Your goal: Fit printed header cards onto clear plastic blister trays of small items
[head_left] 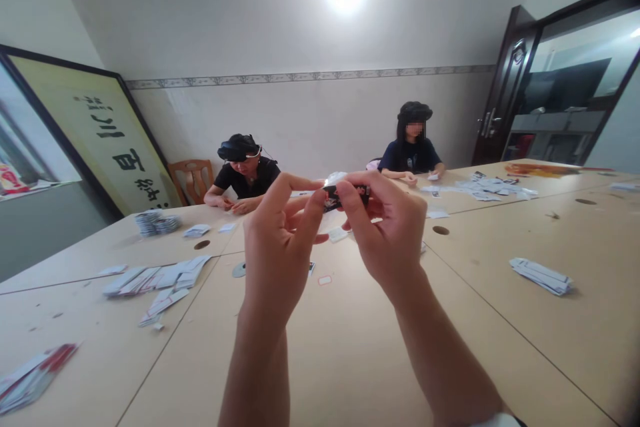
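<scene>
Raised above the table, my left hand (283,233) and my right hand (387,227) pinch a small dark card (331,198) between thumbs and fingers, one at each side. Light printed marks show on its black face, too small to read. My thumbs cover part of it. On the table below and behind my hands lie a small white card with a red border (325,280) and a grey roundish piece (240,270). A whitish packet (338,234) shows in the gap between my hands.
Stacks of white cards (155,221), a spread row of paper sleeves (155,278) and red-edged sleeves (37,373) lie to the left. A bundle (543,275) and a loose pile (483,185) lie right. Two people sit across the table (340,360).
</scene>
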Available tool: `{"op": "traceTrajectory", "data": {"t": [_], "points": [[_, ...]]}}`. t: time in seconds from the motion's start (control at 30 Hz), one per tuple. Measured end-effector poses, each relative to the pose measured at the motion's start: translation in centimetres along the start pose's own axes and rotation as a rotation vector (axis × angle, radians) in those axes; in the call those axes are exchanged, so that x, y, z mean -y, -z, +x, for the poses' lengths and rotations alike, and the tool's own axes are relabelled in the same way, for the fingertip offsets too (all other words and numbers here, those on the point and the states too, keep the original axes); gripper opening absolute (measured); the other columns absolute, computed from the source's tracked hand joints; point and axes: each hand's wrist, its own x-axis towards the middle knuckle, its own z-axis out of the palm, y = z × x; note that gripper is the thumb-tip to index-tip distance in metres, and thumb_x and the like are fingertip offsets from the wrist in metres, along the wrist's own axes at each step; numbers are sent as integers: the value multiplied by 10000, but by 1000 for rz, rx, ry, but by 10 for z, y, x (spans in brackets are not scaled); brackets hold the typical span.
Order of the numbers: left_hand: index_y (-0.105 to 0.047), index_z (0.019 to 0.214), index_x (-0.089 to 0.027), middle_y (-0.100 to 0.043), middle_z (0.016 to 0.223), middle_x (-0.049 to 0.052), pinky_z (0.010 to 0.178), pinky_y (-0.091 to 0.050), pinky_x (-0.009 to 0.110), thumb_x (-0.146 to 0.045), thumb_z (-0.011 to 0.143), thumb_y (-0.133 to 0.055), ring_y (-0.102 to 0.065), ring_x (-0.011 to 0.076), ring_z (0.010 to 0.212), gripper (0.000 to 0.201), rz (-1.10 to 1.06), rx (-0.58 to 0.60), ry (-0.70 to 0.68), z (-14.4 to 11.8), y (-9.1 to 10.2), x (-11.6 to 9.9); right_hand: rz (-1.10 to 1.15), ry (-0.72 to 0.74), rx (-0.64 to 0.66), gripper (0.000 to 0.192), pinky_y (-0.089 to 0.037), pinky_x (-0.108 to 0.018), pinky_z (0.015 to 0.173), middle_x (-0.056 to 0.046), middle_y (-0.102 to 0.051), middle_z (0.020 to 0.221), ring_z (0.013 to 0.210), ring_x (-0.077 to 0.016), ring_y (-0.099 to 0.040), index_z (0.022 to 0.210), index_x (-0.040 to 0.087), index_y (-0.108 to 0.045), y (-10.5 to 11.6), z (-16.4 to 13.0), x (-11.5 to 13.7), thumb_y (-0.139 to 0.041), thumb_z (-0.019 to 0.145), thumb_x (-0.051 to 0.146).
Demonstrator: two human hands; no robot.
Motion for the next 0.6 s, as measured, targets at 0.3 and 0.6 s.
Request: {"op": "traceTrajectory", "data": {"t": [0.3, 0.6], "points": [[-624, 897, -215, -602, 635, -24, 481, -618, 206, -423, 873, -734, -702, 172, 660, 236, -15, -17, -5, 0, 1, -1, -57, 13, -19, 197, -481, -254, 460, -13, -731, 784, 522, -113, -617, 1105, 212, -683, 1, -3, 3, -634, 931, 290], [-622, 873, -202, -610, 646, -28, 447, -615, 208, -292, 874, -711, -662, 137, 574, 126, -102, -59, 6, 4, 5, 0, 158, -167, 119, 280, -485, -250, 427, 27, -695, 754, 478, -118, -625, 1163, 257, -600, 4, -2, 5, -666, 905, 343]]}}
